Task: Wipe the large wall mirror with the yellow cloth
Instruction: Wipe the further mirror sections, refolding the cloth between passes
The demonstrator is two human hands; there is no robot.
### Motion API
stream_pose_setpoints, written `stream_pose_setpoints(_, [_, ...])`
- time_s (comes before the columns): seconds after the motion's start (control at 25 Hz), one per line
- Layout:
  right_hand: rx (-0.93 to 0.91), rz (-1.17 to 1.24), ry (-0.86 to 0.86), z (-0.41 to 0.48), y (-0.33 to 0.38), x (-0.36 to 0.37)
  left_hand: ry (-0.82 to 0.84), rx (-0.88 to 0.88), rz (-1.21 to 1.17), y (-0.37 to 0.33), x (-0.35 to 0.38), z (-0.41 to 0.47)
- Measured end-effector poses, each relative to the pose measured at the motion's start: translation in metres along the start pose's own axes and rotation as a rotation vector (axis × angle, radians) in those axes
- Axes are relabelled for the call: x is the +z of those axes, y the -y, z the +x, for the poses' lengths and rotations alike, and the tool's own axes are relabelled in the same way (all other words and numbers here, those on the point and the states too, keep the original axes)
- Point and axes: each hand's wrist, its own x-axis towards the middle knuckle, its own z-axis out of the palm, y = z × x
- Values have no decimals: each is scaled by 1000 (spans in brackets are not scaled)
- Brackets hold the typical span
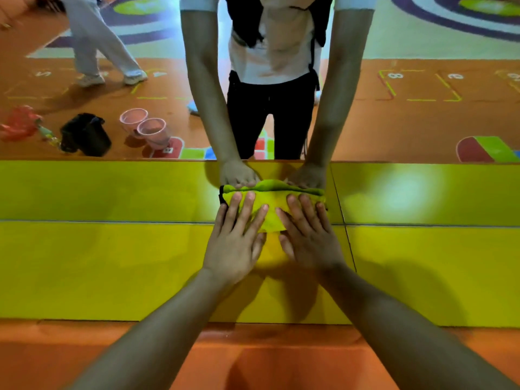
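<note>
An orange floor [84,358] meets yellow panels [112,266] split by dark seams.

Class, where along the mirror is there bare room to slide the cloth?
Bare mirror lies left of the left hand and right of the right hand, above the yellow strip. Crowded at the yellow cloth, under both hands.

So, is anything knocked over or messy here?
Yes, reflected in the mirror: a black bin looks tipped onto its side on the orange floor, beside two pink cups and a crumpled red bag. The yellow cloth looks fine.
</note>
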Motion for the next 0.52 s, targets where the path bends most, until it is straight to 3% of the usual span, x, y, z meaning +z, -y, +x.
stream_pose_setpoints(0.16, [25,77,196,-27,11,-1,183,-15,-32,-4,8,-28])
stream_pose_setpoints(0.4, [79,55,171,-20,9,-25,21,-155,-274,-3,6,-6])
stream_pose_setpoints(0.52, [80,33,160,-6,10,-29,98,-192,-190,-9,-4,10])
